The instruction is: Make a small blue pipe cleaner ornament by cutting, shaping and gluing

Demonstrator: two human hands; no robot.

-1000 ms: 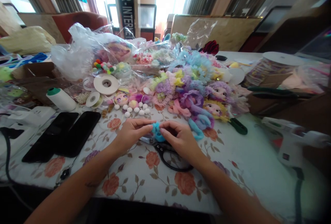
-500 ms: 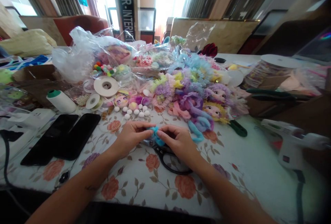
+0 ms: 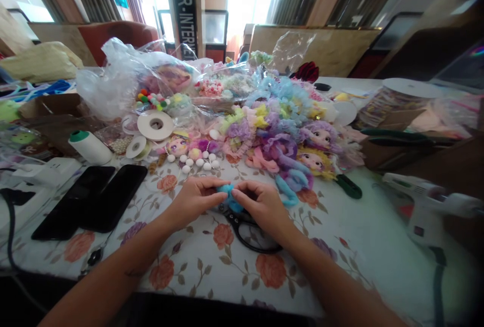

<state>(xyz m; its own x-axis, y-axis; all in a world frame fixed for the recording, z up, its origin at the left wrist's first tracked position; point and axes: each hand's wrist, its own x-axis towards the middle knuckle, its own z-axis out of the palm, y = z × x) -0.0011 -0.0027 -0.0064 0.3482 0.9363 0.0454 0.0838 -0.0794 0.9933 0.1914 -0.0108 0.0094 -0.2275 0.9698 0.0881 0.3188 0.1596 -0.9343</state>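
Observation:
Between the fingertips of both hands is a small bright-blue piece of fuzzy chenille (image 3: 235, 203), bunched up and partly hidden by the fingers. My left hand (image 3: 196, 197) pinches its left side with thumb and forefinger. From the right, my right hand (image 3: 262, 205) pinches the same piece. Black-handled scissors (image 3: 242, 239) lie on the flowered tablecloth (image 3: 189, 266) just under the hands, their blades mostly covered. Beyond my right hand, a lighter blue fuzzy strip (image 3: 289, 196) curls out of the pile.
Dolls' heads (image 3: 315, 160), ruffled fabric and plastic bags (image 3: 113, 75) heap up at the back. White beads (image 3: 198, 163), a ribbon roll (image 3: 145, 125) and a thread cone (image 3: 88, 146) lie left of centre. Two phones (image 3: 117, 201) sit left; a glue gun (image 3: 423, 206) stands right.
Both hands stay almost in place, still pinching the blue chenille piece. The left thumb has shifted slightly to the right, and the piece has turned a little between the fingers.

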